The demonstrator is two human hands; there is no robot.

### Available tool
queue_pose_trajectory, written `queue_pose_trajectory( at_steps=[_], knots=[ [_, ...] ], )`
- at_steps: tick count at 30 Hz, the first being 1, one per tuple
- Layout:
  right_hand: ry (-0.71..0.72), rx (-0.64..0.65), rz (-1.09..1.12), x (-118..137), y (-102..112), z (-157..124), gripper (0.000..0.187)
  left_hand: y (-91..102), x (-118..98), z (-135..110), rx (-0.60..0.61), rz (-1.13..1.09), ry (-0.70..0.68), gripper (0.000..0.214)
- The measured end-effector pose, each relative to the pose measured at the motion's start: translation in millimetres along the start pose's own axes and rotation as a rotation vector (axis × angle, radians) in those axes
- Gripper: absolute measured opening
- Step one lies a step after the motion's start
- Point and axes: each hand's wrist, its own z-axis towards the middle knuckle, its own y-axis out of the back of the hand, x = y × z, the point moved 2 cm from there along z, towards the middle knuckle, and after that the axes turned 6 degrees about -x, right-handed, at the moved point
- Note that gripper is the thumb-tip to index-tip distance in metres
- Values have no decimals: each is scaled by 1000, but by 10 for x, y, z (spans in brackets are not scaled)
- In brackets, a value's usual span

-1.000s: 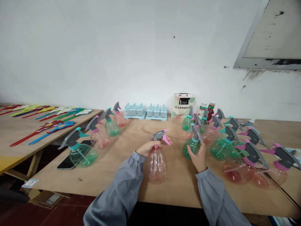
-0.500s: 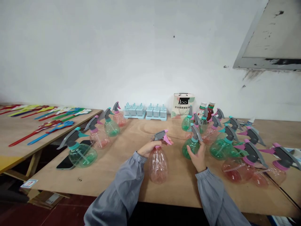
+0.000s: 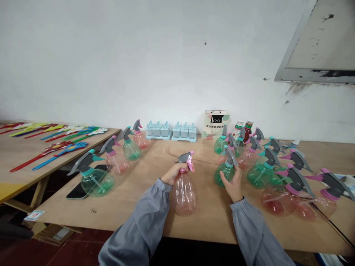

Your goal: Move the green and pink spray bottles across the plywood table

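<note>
In the head view a pink spray bottle stands slightly tilted on the table in front of me. My left hand is wrapped round its neck, and its pink trigger is drawn in close to the fingers. A green spray bottle with a grey head stands to the right. Around its body my right hand is closed, the thumb in front and the fingers at its right side, partly hidden.
Several spray bottles stand on the right, among them a pink one. At left, a green spray bottle sits by a phone. Ice-pop moulds, a paper bag and two drink bottles stand by the wall. Another table holds colourful hand-shaped sticks.
The pink bottle has shifted and tilted slightly left in my left hand, and its trigger has been squeezed inward. My right hand stays on the green bottle.
</note>
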Motion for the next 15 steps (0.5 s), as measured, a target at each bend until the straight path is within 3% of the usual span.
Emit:
queue_pose_trajectory(
  at_steps=[6, 12, 15],
  knots=[
    [8, -14, 0, 19, 8, 8, 62, -15, -22, -10, 27, 13, -20, 58],
    [6, -5, 4, 48, 14, 17, 62, 21, -13, 3, -53, 21, 16, 46],
    [-1, -5, 8, 42, 13, 15, 62, 23, -9, -2, -12, 29, 32, 41]
  ],
)
